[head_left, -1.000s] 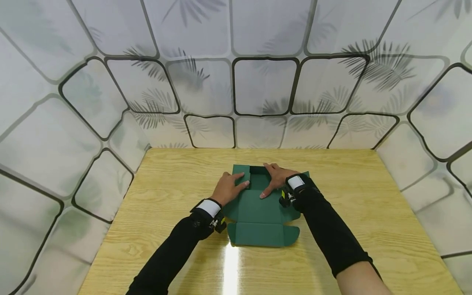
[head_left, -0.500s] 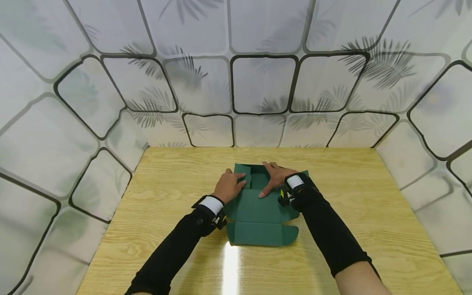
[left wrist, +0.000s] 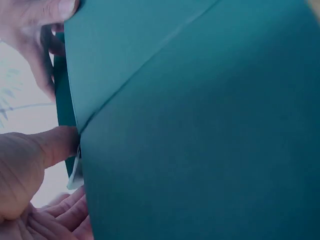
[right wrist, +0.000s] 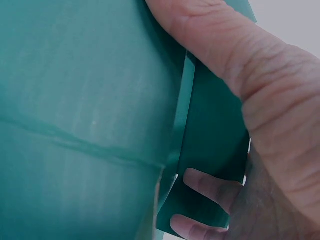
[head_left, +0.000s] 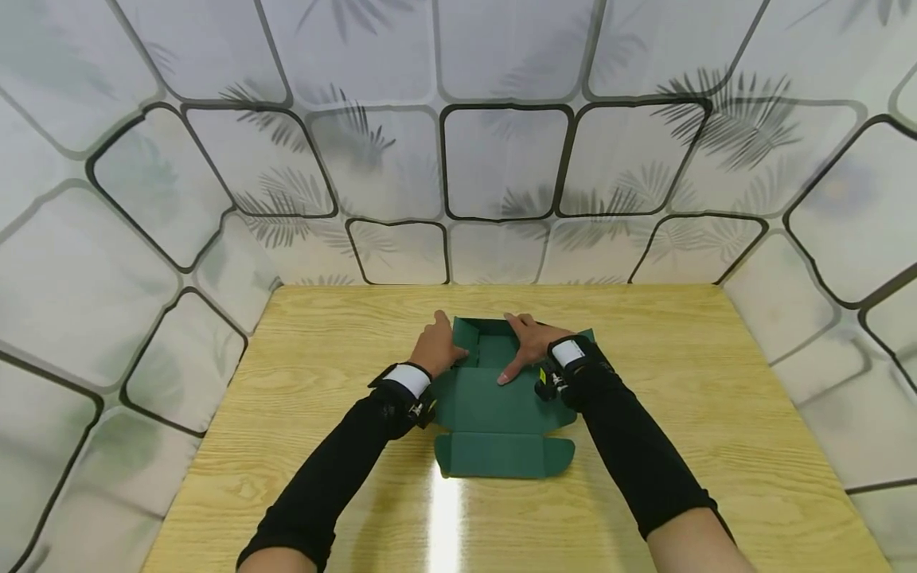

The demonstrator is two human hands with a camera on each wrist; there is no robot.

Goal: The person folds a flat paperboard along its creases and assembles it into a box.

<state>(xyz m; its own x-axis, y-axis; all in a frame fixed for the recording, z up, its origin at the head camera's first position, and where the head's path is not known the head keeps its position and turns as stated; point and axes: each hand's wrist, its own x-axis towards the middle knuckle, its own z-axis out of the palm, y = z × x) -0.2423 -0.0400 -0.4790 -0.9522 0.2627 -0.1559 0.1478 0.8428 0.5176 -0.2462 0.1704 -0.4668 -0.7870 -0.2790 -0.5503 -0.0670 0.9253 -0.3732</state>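
Observation:
A dark green cardboard box (head_left: pixel 490 406), partly folded, lies on the table with its lid panel and front flap (head_left: pixel 497 455) spread toward me. My left hand (head_left: pixel 435 346) holds the far left side wall, its thumb over the inner edge and the fingers along the outside. In the left wrist view, that thumb (left wrist: pixel 52 145) meets the box edge beside a fold. At the far right, my right hand (head_left: pixel 533 344) grips the other side. The right wrist view shows its thumb (right wrist: pixel 215 40) over the panel and fingertips against the dark green side wall (right wrist: pixel 215 125).
The box rests on a light wood-grain table (head_left: pixel 344 334). Behind and beside it hangs a pale curtain (head_left: pixel 501 159) with dark outlines and leaf prints. Each wrist wears a strapped camera, and black sleeves cover the forearms. A bright reflection shines near the front.
My left fingers have slid off the left flap to the outside of the wall, and that flap stands more upright. The right hand keeps its place on the box. The view has shifted slightly.

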